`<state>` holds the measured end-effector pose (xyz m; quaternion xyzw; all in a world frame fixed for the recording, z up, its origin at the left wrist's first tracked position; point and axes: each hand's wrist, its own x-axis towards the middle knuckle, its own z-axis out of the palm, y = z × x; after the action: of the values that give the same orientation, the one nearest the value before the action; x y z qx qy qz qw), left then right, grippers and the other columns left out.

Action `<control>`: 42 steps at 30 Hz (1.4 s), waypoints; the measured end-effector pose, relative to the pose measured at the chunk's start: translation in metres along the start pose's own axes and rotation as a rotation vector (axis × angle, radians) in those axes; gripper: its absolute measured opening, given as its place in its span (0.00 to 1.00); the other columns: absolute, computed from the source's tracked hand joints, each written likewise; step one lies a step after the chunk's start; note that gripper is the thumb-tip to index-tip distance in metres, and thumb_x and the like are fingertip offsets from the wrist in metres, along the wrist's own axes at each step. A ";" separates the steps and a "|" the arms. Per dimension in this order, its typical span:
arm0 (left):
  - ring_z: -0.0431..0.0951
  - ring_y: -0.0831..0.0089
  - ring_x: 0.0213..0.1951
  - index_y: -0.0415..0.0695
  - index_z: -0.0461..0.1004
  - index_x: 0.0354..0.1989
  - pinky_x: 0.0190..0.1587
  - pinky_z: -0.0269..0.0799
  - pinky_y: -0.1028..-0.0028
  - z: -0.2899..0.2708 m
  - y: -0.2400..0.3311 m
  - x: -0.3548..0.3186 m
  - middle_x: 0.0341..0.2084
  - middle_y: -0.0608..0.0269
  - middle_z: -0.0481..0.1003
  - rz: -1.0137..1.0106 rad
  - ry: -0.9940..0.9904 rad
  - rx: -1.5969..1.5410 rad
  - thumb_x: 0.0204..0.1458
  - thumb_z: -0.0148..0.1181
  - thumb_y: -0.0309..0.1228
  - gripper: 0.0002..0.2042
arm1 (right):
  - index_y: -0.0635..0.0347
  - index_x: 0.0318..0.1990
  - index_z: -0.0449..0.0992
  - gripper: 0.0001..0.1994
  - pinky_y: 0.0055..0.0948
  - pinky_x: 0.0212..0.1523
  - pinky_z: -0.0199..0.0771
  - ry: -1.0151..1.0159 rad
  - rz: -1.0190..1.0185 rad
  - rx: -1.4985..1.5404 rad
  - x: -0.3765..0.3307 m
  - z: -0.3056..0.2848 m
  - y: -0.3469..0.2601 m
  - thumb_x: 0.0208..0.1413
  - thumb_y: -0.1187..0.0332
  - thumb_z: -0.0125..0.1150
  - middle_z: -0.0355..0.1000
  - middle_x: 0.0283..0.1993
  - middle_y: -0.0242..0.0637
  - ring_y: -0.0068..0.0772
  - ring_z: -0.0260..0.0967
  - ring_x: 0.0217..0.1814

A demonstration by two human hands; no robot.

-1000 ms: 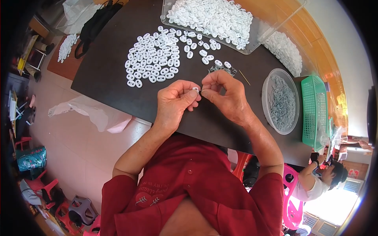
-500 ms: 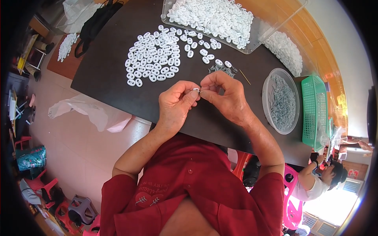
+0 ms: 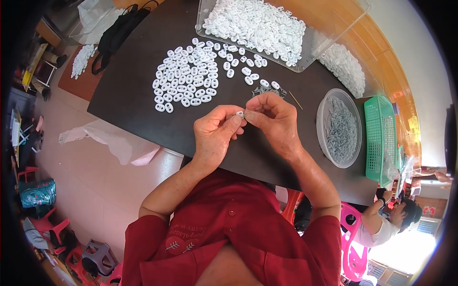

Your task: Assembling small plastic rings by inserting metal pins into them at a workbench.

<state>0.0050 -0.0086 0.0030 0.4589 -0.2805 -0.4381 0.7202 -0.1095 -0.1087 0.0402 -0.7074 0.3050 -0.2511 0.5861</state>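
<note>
My left hand (image 3: 213, 138) pinches a small white oval plastic piece (image 3: 240, 114) between thumb and forefinger, above the front of the dark table. Against its right side press the closed thumb and fingertips of my right hand (image 3: 277, 125). Whatever sits in that right pinch is hidden by the fingers. Just beyond my right hand lies a small heap of grey screw-like parts (image 3: 261, 90), partly covered by the hand. Many white two-hole oval pieces (image 3: 185, 78) are spread flat at the left, and a few (image 3: 246, 71) lie scattered ahead of my hands.
A clear bin (image 3: 296, 70) of white pieces stands at the back. To the right are a round plastic tub (image 3: 319, 126) of grey parts and a green basket (image 3: 374, 138). A thin stick (image 3: 296, 100) lies near the tub. Another person (image 3: 381, 221) sits at far right.
Both hands keep their pinch at the white piece, which now shows more of its face and a hole. The whole view has shifted slightly.
</note>
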 end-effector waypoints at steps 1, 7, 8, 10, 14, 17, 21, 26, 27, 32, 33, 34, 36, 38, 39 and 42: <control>0.70 0.85 0.25 0.39 0.74 0.39 0.26 0.64 0.87 0.000 -0.001 0.000 0.26 0.67 0.74 0.003 0.000 -0.005 0.55 0.54 0.25 0.06 | 0.67 0.36 0.71 0.07 0.18 0.36 0.71 0.014 -0.009 -0.014 -0.001 0.000 0.001 0.49 0.79 0.60 0.71 0.32 0.32 0.17 0.68 0.33; 0.70 0.85 0.24 0.37 0.74 0.38 0.26 0.66 0.85 0.006 -0.002 -0.003 0.25 0.67 0.73 0.064 0.049 0.101 0.54 0.53 0.22 0.05 | 0.66 0.36 0.72 0.07 0.18 0.35 0.70 0.076 -0.016 -0.031 -0.004 0.008 -0.001 0.48 0.80 0.59 0.71 0.31 0.31 0.17 0.68 0.32; 0.69 0.85 0.24 0.36 0.74 0.37 0.26 0.67 0.85 0.007 -0.003 -0.004 0.25 0.67 0.73 0.067 0.063 0.091 0.54 0.53 0.22 0.05 | 0.66 0.35 0.72 0.06 0.17 0.34 0.70 0.093 -0.031 -0.052 -0.005 0.010 0.000 0.48 0.80 0.59 0.71 0.31 0.31 0.16 0.68 0.32; 0.69 0.85 0.24 0.36 0.74 0.37 0.26 0.67 0.85 0.008 -0.005 -0.005 0.25 0.68 0.73 0.064 0.065 0.091 0.54 0.53 0.21 0.05 | 0.66 0.35 0.72 0.06 0.17 0.34 0.70 0.107 -0.013 -0.035 -0.006 0.011 0.003 0.48 0.80 0.59 0.71 0.31 0.30 0.16 0.67 0.31; 0.71 0.82 0.25 0.34 0.72 0.40 0.28 0.68 0.83 0.006 -0.009 -0.006 0.27 0.63 0.74 0.060 0.057 0.095 0.55 0.52 0.23 0.07 | 0.66 0.34 0.72 0.06 0.17 0.32 0.70 0.130 0.003 -0.025 -0.007 0.016 0.003 0.48 0.80 0.59 0.70 0.30 0.31 0.16 0.67 0.31; 0.71 0.82 0.25 0.34 0.72 0.39 0.28 0.68 0.83 0.006 -0.009 -0.007 0.28 0.63 0.74 0.053 0.048 0.106 0.55 0.52 0.23 0.07 | 0.66 0.35 0.72 0.06 0.17 0.33 0.70 0.123 -0.022 -0.090 -0.009 0.016 0.003 0.48 0.79 0.59 0.70 0.29 0.30 0.16 0.67 0.31; 0.70 0.84 0.24 0.36 0.73 0.38 0.26 0.67 0.85 0.004 -0.009 -0.004 0.25 0.66 0.74 0.021 0.030 0.089 0.55 0.52 0.22 0.06 | 0.66 0.35 0.73 0.06 0.17 0.33 0.69 0.129 -0.068 -0.098 -0.010 0.009 0.008 0.48 0.79 0.59 0.71 0.29 0.30 0.16 0.66 0.31; 0.72 0.81 0.25 0.34 0.73 0.40 0.27 0.68 0.83 -0.003 -0.009 0.000 0.26 0.61 0.75 -0.066 -0.001 -0.001 0.54 0.53 0.23 0.07 | 0.66 0.33 0.76 0.04 0.19 0.33 0.67 0.300 -0.160 -0.334 0.015 -0.044 0.001 0.49 0.77 0.58 0.72 0.27 0.29 0.16 0.65 0.31; 0.72 0.81 0.25 0.34 0.73 0.40 0.27 0.68 0.83 -0.003 -0.009 0.001 0.26 0.61 0.75 -0.069 -0.004 -0.002 0.54 0.53 0.23 0.07 | 0.68 0.33 0.76 0.06 0.20 0.32 0.67 0.322 -0.168 -0.480 0.025 -0.058 0.000 0.48 0.76 0.58 0.73 0.27 0.31 0.17 0.66 0.30; 0.72 0.79 0.22 0.33 0.73 0.37 0.25 0.68 0.81 -0.002 -0.007 0.004 0.25 0.57 0.75 -0.062 0.013 -0.039 0.54 0.54 0.24 0.07 | 0.63 0.33 0.77 0.09 0.29 0.34 0.69 0.206 -0.241 -0.863 0.059 -0.088 0.026 0.42 0.72 0.61 0.73 0.28 0.41 0.33 0.71 0.31; 0.72 0.79 0.22 0.33 0.73 0.37 0.25 0.68 0.81 -0.001 -0.007 0.004 0.25 0.57 0.75 -0.062 0.014 -0.039 0.54 0.54 0.24 0.07 | 0.63 0.33 0.77 0.09 0.29 0.34 0.69 0.206 -0.241 -0.862 0.064 -0.087 0.026 0.42 0.72 0.61 0.73 0.28 0.41 0.33 0.71 0.31; 0.72 0.79 0.23 0.33 0.73 0.37 0.25 0.68 0.81 -0.001 -0.007 0.004 0.25 0.57 0.75 -0.067 0.016 -0.037 0.54 0.54 0.24 0.07 | 0.62 0.32 0.77 0.08 0.31 0.35 0.69 0.156 -0.224 -0.932 0.068 -0.085 0.026 0.42 0.71 0.61 0.72 0.28 0.42 0.38 0.71 0.32; 0.72 0.78 0.23 0.33 0.73 0.37 0.25 0.68 0.81 -0.002 -0.008 0.004 0.25 0.57 0.75 -0.071 0.019 -0.034 0.53 0.54 0.24 0.07 | 0.61 0.31 0.77 0.08 0.34 0.36 0.69 0.107 -0.207 -1.000 0.076 -0.083 0.027 0.41 0.70 0.61 0.72 0.28 0.43 0.42 0.70 0.33; 0.72 0.79 0.23 0.33 0.73 0.37 0.25 0.68 0.81 -0.002 -0.008 0.004 0.25 0.57 0.75 -0.072 0.014 -0.051 0.53 0.54 0.24 0.07 | 0.61 0.28 0.76 0.06 0.37 0.37 0.68 0.036 -0.193 -1.043 0.081 -0.081 0.029 0.41 0.70 0.60 0.71 0.27 0.43 0.44 0.69 0.34; 0.72 0.79 0.23 0.33 0.73 0.37 0.25 0.68 0.81 -0.002 -0.008 0.004 0.25 0.57 0.75 -0.071 0.016 -0.051 0.53 0.54 0.24 0.07 | 0.61 0.28 0.76 0.06 0.37 0.37 0.68 0.035 -0.194 -1.042 0.082 -0.081 0.029 0.41 0.70 0.60 0.71 0.27 0.43 0.44 0.69 0.34; 0.72 0.79 0.23 0.33 0.73 0.38 0.25 0.68 0.81 -0.003 -0.008 0.002 0.25 0.57 0.75 -0.081 0.016 -0.055 0.53 0.55 0.24 0.07 | 0.62 0.28 0.75 0.06 0.37 0.35 0.68 0.000 -0.198 -1.066 0.084 -0.079 0.029 0.42 0.70 0.60 0.71 0.27 0.44 0.45 0.70 0.34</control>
<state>0.0057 -0.0108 -0.0057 0.4534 -0.2437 -0.4708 0.7165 -0.1115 -0.2270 0.0266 -0.9320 0.3220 -0.1158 0.1198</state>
